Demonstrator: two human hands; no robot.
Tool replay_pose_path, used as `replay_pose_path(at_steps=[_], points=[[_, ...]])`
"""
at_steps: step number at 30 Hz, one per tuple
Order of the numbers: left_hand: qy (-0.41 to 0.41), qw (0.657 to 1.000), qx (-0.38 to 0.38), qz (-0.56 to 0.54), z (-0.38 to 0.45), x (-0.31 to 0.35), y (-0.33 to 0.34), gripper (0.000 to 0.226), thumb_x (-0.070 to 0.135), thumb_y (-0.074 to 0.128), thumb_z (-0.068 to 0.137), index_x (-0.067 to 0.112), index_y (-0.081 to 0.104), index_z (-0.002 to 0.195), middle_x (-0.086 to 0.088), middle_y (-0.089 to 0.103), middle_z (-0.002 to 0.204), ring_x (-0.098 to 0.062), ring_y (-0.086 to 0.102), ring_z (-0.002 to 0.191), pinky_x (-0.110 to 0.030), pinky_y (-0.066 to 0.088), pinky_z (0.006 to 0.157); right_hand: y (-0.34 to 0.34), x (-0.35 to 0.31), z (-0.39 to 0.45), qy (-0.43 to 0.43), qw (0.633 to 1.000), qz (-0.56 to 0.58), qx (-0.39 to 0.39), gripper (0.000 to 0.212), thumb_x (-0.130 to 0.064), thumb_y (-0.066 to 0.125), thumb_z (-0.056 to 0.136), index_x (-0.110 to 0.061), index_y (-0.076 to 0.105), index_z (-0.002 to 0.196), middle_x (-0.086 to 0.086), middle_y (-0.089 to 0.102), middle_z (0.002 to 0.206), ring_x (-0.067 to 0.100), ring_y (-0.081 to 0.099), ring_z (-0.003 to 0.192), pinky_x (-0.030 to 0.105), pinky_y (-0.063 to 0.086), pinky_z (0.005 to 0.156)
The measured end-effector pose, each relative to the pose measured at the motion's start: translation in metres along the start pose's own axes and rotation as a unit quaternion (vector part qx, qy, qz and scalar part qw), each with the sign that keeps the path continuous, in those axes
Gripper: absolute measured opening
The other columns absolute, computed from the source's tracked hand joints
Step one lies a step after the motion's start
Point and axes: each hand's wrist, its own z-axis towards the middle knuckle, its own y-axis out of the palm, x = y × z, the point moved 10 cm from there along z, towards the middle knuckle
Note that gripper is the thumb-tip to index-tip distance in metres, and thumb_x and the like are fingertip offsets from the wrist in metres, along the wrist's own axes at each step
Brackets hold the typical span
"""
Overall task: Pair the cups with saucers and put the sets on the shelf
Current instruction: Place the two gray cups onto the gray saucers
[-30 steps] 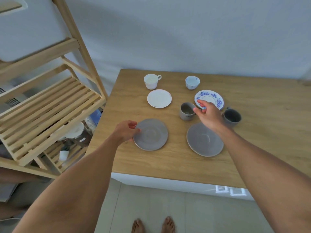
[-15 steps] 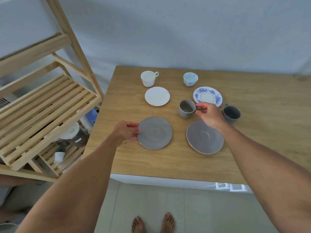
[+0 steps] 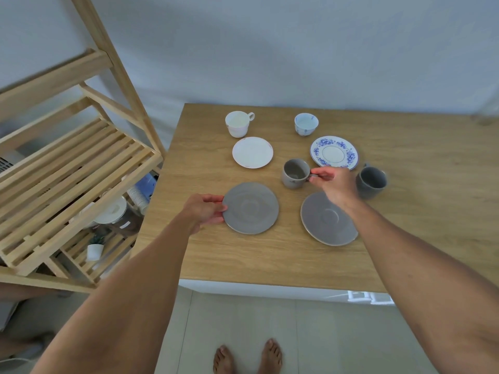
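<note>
Wooden slatted shelf [image 3: 70, 168] stands at 9 o'clock of the view, top tier bare, jars and small items on the tier below; wooden table [image 3: 421, 211] fills centre and 3 o'clock, all crockery on it; left grey saucer [image 3: 250, 208] lies near the table's front edge, right grey saucer [image 3: 329, 218] at its 3 o'clock, apart from it; blue-patterned saucer [image 3: 334, 152] at 12 o'clock of the right grey saucer; white saucer [image 3: 252, 152] at 12 o'clock of the left grey one; left hand [image 3: 202, 211] pinches the 9 o'clock rim of the left grey saucer, thumb on top, fingers curled at the edge; right hand [image 3: 334, 184] reaches over the right grey saucer, thumb and fingers pinched on the handle of the light grey cup [image 3: 295, 173], which sits upright between the four saucers; dark grey cup [image 3: 372, 182] upright at 3 o'clock of the right hand, just beside it; white cup [image 3: 237, 124] at 12 o'clock of the white saucer; blue-and-white cup [image 3: 306, 124], smallest, at 11 o'clock of the patterned saucer.
</note>
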Motion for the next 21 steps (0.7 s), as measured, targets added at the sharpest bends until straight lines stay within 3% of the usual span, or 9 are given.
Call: replay_pose_path(at_steps=[9, 15, 21], points=[[0.004, 1.0, 0.015, 0.008, 0.001, -0.001, -0.003, 0.032, -0.002, 0.078, 0.084, 0.005, 0.072, 0.114, -0.012, 0.077, 0.106, -0.023, 0.076, 0.088, -0.026, 0.064, 0.063, 0.003, -0.005, -0.006, -0.003, 0.999, 0.034, -0.007, 0.019, -0.019, 0.082, 0.087, -0.03, 0.081, 0.103, -0.01, 0.082, 0.093, 0.009, 0.077, 0.098, 0.04, 0.058, 0.101], [0.009, 1.0, 0.025, 0.01, -0.001, -0.001, -0.004, 0.028, 0.0, 0.08, 0.083, 0.01, 0.074, 0.108, -0.01, 0.078, 0.103, -0.021, 0.077, 0.086, -0.025, 0.063, 0.062, 0.003, -0.025, -0.014, -0.018, 0.997, 0.069, -0.012, 0.023, -0.016, 0.083, 0.087, -0.021, 0.081, 0.11, -0.007, 0.082, 0.096, 0.009, 0.078, 0.096, 0.034, 0.06, 0.097], [0.011, 0.999, 0.035, 0.006, -0.003, -0.002, -0.005, 0.032, 0.0, 0.08, 0.083, 0.01, 0.074, 0.113, -0.008, 0.079, 0.102, -0.019, 0.078, 0.086, -0.026, 0.064, 0.064, 0.03, -0.037, -0.03, -0.027, 0.991, 0.12, -0.051, 0.022, -0.007, 0.081, 0.087, -0.018, 0.08, 0.106, 0.002, 0.082, 0.095, 0.019, 0.079, 0.094, 0.037, 0.062, 0.093]])
